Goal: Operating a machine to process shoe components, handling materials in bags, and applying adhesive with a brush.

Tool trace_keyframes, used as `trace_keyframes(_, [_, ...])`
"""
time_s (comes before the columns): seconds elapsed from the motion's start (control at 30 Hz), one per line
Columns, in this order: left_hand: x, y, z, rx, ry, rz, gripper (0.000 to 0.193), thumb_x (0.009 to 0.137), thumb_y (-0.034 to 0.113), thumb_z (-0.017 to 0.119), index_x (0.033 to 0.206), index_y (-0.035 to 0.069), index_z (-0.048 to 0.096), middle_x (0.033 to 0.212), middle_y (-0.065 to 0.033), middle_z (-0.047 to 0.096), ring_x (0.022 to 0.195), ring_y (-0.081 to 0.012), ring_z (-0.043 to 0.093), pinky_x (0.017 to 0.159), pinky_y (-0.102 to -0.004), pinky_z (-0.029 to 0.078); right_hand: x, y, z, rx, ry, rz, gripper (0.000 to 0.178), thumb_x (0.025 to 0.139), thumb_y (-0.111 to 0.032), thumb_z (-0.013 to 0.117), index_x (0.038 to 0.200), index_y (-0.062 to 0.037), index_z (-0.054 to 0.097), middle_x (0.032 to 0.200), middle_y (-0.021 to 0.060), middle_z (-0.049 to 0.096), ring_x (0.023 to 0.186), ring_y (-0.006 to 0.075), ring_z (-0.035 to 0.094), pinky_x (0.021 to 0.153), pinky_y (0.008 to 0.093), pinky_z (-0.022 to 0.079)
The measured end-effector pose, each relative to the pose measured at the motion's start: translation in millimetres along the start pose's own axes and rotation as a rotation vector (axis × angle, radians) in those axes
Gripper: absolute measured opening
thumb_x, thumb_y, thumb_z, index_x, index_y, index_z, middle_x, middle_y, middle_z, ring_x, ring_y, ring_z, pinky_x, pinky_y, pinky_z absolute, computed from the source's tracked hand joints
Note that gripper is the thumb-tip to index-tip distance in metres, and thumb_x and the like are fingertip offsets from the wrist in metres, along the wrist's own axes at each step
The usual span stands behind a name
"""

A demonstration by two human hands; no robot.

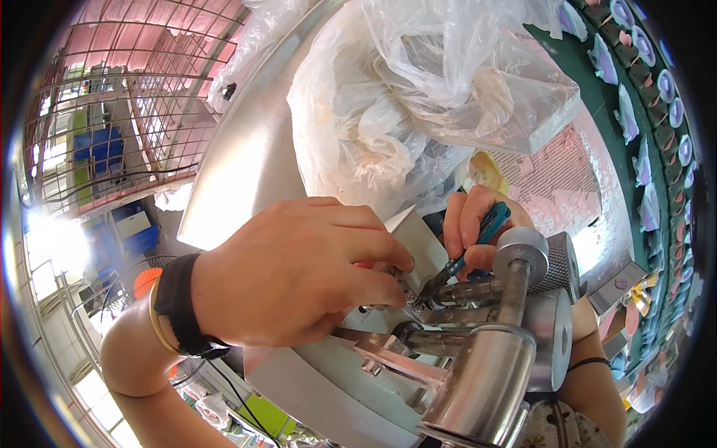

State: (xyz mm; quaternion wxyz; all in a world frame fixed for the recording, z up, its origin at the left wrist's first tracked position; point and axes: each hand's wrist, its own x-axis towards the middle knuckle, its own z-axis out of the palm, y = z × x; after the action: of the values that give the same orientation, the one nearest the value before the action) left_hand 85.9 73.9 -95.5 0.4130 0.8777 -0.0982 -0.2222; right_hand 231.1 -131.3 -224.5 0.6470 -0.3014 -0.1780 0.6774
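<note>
My right hand (478, 220) grips a small teal-handled hand tool (489, 224), slim and dark at its tip, which looks like snips or pliers. The tip points down and left, up against the small metal parts of a machine (478, 388) with a shiny cylinder and knurled rollers. My left hand (299, 269) reaches in from the left, back of the hand up, with its fingers bent around that same spot. A bit of red (364, 265) shows between its fingers; what they pinch, if anything, is hidden. A black band circles my left wrist.
Crumpled clear plastic bags (418, 97) lie on the pale table beyond my hands. A knurled metal knob (562, 265) stands right of the machine. Along the far right runs a green conveyor (627, 157) with rows of purple-and-white pieces. At left is a wire mesh (134, 97).
</note>
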Motion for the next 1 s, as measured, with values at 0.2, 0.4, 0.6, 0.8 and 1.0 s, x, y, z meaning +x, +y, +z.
trace_keyframes(0.2, [0.4, -4.0, 2.0, -0.017, 0.007, 0.007, 0.049, 0.056, 0.001, 0.066, 0.103, 0.016, 0.070, 0.119, -0.0044, 0.064, 0.099, -0.0275, 0.062, 0.077, -0.0368, 0.052, -0.3, -0.4, -0.9, 0.001, 0.010, -0.007, 0.041, 0.066, -0.014, 0.087, 0.090, -0.0059, 0.055, 0.089, 0.0077, 0.057, 0.081, 0.0168, 0.057, 0.071, 0.0270, 0.046])
trace_keyframes(0.4, [0.3, -1.5, 1.2, -0.025, 0.011, -0.004, 0.047, 0.058, 0.001, 0.065, 0.102, 0.016, 0.071, 0.118, -0.0048, 0.064, 0.098, -0.0277, 0.062, 0.076, -0.0368, 0.051, -1.1, 7.8, -4.0, -0.023, -0.007, -0.085, 0.040, 0.067, -0.018, 0.087, 0.090, -0.0067, 0.056, 0.087, 0.0084, 0.058, 0.079, 0.0159, 0.055, 0.071, 0.0261, 0.044])
trace_keyframes(0.6, [0.5, -3.7, 1.7, -0.001, 0.001, -0.012, 0.040, 0.065, 0.000, 0.063, 0.100, 0.016, 0.072, 0.116, -0.0044, 0.064, 0.096, -0.0268, 0.062, 0.076, -0.0363, 0.051, 3.6, 19.9, -2.9, 0.132, -0.010, -0.039, 0.039, 0.072, -0.021, 0.084, 0.094, -0.0068, 0.055, 0.089, 0.0083, 0.056, 0.078, 0.0146, 0.054, 0.069, 0.0243, 0.044])
trace_keyframes(0.8, [7.5, -2.1, 1.8, 0.003, 0.035, 0.033, 0.029, 0.074, -0.002, 0.063, 0.096, 0.015, 0.072, 0.111, -0.0042, 0.065, 0.094, -0.0258, 0.063, 0.073, -0.0360, 0.051, -2.3, 21.7, -9.2, 0.394, -0.072, 0.025, 0.042, 0.077, -0.030, 0.081, 0.098, -0.0051, 0.054, 0.093, 0.0087, 0.054, 0.079, 0.0145, 0.055, 0.067, 0.0239, 0.046])
trace_keyframes(1.0, [0.6, -4.7, 2.8, -0.017, 0.028, -0.015, 0.029, 0.072, -0.003, 0.062, 0.094, 0.014, 0.072, 0.111, -0.0049, 0.065, 0.093, -0.0263, 0.063, 0.072, -0.0362, 0.051, 4.1, 43.3, -18.2, 0.402, -0.099, 0.073, 0.042, 0.075, -0.026, 0.082, 0.097, -0.0027, 0.055, 0.093, 0.0083, 0.054, 0.081, 0.0149, 0.056, 0.068, 0.0242, 0.046])
